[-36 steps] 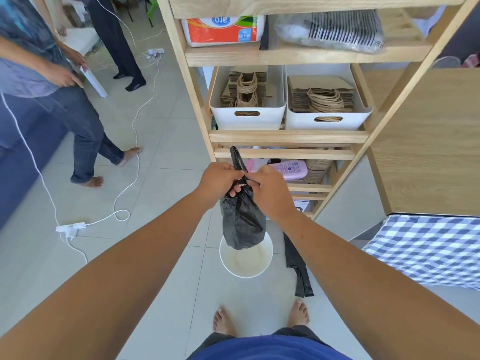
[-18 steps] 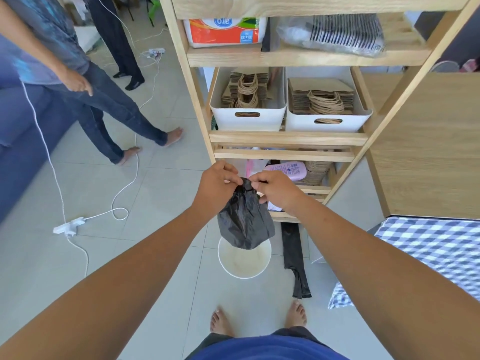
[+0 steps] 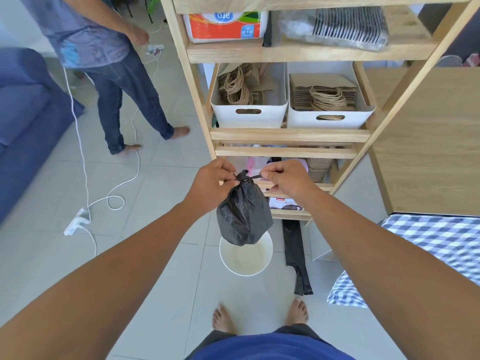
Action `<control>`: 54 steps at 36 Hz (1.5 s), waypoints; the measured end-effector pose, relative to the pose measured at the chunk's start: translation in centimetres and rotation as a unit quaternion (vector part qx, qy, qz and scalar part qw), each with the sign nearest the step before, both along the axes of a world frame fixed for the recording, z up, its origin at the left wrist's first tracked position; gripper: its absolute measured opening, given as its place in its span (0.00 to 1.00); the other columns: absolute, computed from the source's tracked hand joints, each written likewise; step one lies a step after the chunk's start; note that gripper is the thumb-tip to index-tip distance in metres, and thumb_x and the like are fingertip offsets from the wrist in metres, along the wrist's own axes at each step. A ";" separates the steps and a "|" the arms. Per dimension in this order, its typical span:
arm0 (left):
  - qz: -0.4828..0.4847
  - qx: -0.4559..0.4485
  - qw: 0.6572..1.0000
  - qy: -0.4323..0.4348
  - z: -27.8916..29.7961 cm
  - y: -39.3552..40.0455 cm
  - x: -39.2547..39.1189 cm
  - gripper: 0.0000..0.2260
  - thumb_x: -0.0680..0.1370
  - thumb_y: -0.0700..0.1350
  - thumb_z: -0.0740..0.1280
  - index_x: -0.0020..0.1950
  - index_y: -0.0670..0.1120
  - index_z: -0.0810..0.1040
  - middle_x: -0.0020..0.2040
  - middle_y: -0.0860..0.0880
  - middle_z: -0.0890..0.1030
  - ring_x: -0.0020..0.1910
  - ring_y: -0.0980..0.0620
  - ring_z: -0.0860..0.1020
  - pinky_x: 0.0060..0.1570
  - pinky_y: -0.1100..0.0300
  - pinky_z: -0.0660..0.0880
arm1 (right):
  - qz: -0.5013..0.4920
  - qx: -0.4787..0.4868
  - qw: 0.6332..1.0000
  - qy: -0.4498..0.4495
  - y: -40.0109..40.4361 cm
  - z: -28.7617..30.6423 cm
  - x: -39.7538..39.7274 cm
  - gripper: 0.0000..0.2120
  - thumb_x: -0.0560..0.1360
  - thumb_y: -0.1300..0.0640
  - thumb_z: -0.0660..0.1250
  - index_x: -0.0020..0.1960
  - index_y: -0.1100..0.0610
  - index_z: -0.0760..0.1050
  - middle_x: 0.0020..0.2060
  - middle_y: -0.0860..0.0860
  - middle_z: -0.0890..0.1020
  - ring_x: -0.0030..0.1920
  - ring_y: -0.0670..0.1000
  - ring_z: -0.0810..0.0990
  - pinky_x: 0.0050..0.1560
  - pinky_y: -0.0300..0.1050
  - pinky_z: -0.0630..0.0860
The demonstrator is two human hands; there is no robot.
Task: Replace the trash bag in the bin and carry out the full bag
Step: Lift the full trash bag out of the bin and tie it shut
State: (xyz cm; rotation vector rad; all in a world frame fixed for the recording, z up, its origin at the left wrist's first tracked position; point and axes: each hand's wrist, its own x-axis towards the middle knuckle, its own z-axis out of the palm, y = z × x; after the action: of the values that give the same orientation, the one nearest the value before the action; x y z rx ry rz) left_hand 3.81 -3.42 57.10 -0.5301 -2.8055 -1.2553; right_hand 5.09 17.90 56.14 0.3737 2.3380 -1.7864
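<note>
Hands, left [image 3: 211,183] and right [image 3: 287,178], pinch the full black bag's [image 3: 242,216] knotted neck (above the unlined white bin [image 3: 245,258]).

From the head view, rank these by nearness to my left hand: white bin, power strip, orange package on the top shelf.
From the left hand:
1. White bin, on the floor below the bag.
2. Power strip, on the floor to the left.
3. Orange package, high on the shelf.
</note>
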 end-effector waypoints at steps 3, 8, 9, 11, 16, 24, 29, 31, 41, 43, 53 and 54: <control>-0.003 -0.018 1.000 0.022 -0.3 -0.2 -0.2 0.01 0.73 0.36 0.75 0.42 0.39 0.87 0.48 0.47 0.84 0.46 0.50 0.82 0.53 0.60 0.78 | -0.026 0.004 1.000 -0.008 0.2 -0.5 0.1 0.03 0.76 0.59 0.70 0.47 0.55 0.83 0.43 0.49 0.82 0.44 0.48 0.80 0.44 0.46 0.83; 0.022 -0.021 1.000 0.006 -0.4 0.4 -0.9 0.03 0.74 0.38 0.75 0.45 0.41 0.88 0.47 0.51 0.84 0.43 0.55 0.80 0.49 0.68 0.76 | -0.116 0.010 0.993 -0.006 0.3 -1.0 0.2 0.08 0.77 0.59 0.68 0.40 0.53 0.80 0.32 0.46 0.76 0.35 0.45 0.77 0.32 0.38 0.81; 0.028 -0.023 0.999 0.001 -0.3 0.4 -1.0 0.03 0.74 0.38 0.75 0.45 0.41 0.89 0.47 0.51 0.84 0.43 0.54 0.80 0.49 0.64 0.78 | -0.129 0.009 0.992 -0.011 0.4 -1.1 0.2 0.09 0.77 0.59 0.68 0.38 0.53 0.79 0.31 0.46 0.75 0.33 0.44 0.76 0.29 0.35 0.79; 0.040 -0.023 0.999 -0.005 -0.2 0.3 -1.1 0.03 0.73 0.37 0.74 0.45 0.41 0.88 0.46 0.49 0.85 0.43 0.51 0.82 0.51 0.59 0.81 | -0.142 0.016 0.990 -0.020 0.5 -1.3 0.1 0.09 0.77 0.59 0.68 0.39 0.59 0.79 0.29 0.48 0.73 0.32 0.46 0.75 0.26 0.33 0.77; 0.102 0.024 0.990 -0.092 -0.4 1.0 -1.3 0.04 0.75 0.39 0.73 0.46 0.40 0.88 0.48 0.47 0.87 0.46 0.49 0.83 0.55 0.53 0.81 | -0.180 0.029 0.983 -0.017 0.6 -1.9 -0.5 0.13 0.78 0.60 0.66 0.34 0.56 0.79 0.30 0.44 0.74 0.25 0.41 0.78 0.35 0.43 0.83; 0.137 0.237 0.916 -0.294 0.1 2.4 -1.9 0.06 0.81 0.38 0.67 0.44 0.39 0.75 0.40 0.42 0.80 0.39 0.45 0.79 0.56 0.43 0.80 | -0.118 -0.223 0.963 -0.097 0.2 -1.6 0.0 0.08 0.76 0.63 0.68 0.55 0.57 0.78 0.43 0.52 0.82 0.40 0.49 0.82 0.40 0.46 0.83; 0.129 0.270 0.894 -0.332 0.4 3.0 -2.1 0.09 0.80 0.37 0.68 0.41 0.44 0.74 0.41 0.44 0.78 0.43 0.47 0.75 0.52 0.49 0.72 | -0.060 -0.226 0.969 -0.083 -0.5 -1.9 0.4 0.16 0.74 0.64 0.71 0.61 0.60 0.76 0.42 0.54 0.84 0.38 0.51 0.84 0.38 0.45 0.82; 0.115 0.287 0.885 -0.347 0.3 3.0 -2.1 0.08 0.78 0.35 0.70 0.43 0.45 0.74 0.45 0.43 0.79 0.45 0.46 0.76 0.51 0.51 0.72 | -0.059 -0.169 0.981 -0.076 -0.6 -2.0 0.4 0.14 0.74 0.63 0.71 0.59 0.66 0.78 0.42 0.58 0.83 0.39 0.54 0.83 0.42 0.46 0.83; 0.066 0.228 0.894 -0.380 -1.9 5.1 -2.3 0.16 0.75 0.30 0.71 0.62 0.38 0.77 0.47 0.44 0.82 0.43 0.50 0.80 0.41 0.62 0.78 | -0.085 -0.068 0.990 -0.089 2.0 -4.1 1.3 0.11 0.74 0.59 0.72 0.52 0.65 0.79 0.40 0.58 0.79 0.32 0.49 0.79 0.36 0.41 0.81; 0.056 0.190 0.900 -0.388 -3.2 6.2 -2.3 0.16 0.76 0.31 0.70 0.64 0.37 0.79 0.51 0.42 0.82 0.46 0.48 0.80 0.43 0.62 0.78 | -0.106 -0.053 0.987 -0.112 3.1 -4.9 1.9 0.14 0.74 0.58 0.72 0.54 0.68 0.78 0.39 0.58 0.78 0.35 0.52 0.76 0.38 0.44 0.80; 0.019 0.056 0.902 -0.427 -11.5 11.6 -1.0 0.08 0.76 0.32 0.69 0.53 0.41 0.82 0.35 0.48 0.78 0.31 0.56 0.74 0.26 0.72 0.71 | -0.130 0.011 0.972 -0.197 8.3 -10.8 5.9 0.11 0.75 0.58 0.71 0.53 0.65 0.79 0.36 0.58 0.76 0.29 0.49 0.72 0.27 0.38 0.69; 0.010 0.046 0.900 -0.433 -12.8 12.2 -1.0 0.06 0.76 0.33 0.69 0.51 0.41 0.81 0.38 0.45 0.78 0.33 0.53 0.74 0.28 0.70 0.73 | -0.134 0.009 0.970 -0.200 9.0 -12.0 6.2 0.12 0.75 0.58 0.71 0.54 0.65 0.79 0.36 0.58 0.76 0.28 0.49 0.73 0.28 0.39 0.71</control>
State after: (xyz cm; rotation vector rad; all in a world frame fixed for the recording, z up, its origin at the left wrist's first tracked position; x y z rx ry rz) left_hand 2.86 8.78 44.25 0.1271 -3.3413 -1.9964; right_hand 11.26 26.87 44.11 0.9947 2.0930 -1.6047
